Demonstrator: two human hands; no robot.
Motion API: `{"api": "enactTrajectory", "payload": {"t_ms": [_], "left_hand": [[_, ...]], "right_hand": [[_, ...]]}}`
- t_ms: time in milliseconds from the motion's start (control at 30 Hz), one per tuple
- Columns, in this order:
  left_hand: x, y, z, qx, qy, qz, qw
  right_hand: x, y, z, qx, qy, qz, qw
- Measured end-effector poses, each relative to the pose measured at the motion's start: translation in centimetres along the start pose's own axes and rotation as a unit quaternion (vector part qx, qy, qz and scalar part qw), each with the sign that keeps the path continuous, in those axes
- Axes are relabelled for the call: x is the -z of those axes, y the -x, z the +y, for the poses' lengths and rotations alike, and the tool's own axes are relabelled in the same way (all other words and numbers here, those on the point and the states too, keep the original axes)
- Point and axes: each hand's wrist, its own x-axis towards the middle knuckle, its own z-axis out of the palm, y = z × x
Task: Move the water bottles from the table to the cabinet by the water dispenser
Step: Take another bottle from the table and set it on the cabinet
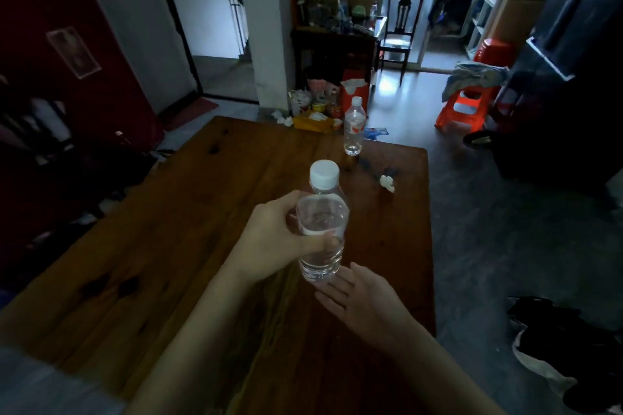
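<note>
Head view: my left hand [279, 239] wraps the water bottle [322, 222] mid-body, centre frame.
Thin, slippery plastic; I'd judge the ribbed waist safest. Right hand [360, 303] spread below.

You won't find any text that can be read here. The far water bottle [354, 126], standing upper centre of the frame on the wooden table [168, 246], carries a white and red label, but its print is too small and blurred to make out. The bottle [322, 222] at mid-frame shows no legible label either. The pale poster [73, 52] on the red wall at upper left is too dim to tell any writing.
</note>
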Motion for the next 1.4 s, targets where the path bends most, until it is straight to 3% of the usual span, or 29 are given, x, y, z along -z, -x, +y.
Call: {"api": "enactTrajectory", "payload": {"t_ms": [100,200,400,700,1067,1233,1400], "left_hand": [[2.8,2.0,-0.6,0.02,-0.003,0.025,0.999],[5.9,4.2,-1.3,0.045,-0.014,0.06,0.997],[13.5,10.3,-3.1,0.082,-0.05,0.17,0.981],[25.6,26.2,-4.6,0.154,-0.085,0.353,0.919],[33.1,45.0,-3.3,0.279,-0.155,0.532,0.784],[33.5,51.6,-1.2,0.325,-0.186,0.605,0.702],[32.0,57.3,1.6,0.376,-0.209,0.681,0.593]], "right_hand": [[-2.8,-1.1,1.2,-0.007,0.038,-0.039,0.998],[-5.3,-2.1,2.7,-0.061,0.007,-0.045,0.997],[-12.8,-4.0,7.2,-0.107,0.097,-0.124,0.982],[-26.8,-5.2,20.4,-0.203,0.206,-0.209,0.934],[-39.8,-2.0,37.0,-0.329,0.314,-0.291,0.841],[-43.7,-0.2,43.1,-0.412,0.37,-0.355,0.753],[-45.8,1.6,48.4,-0.494,0.41,-0.418,0.643]]}}
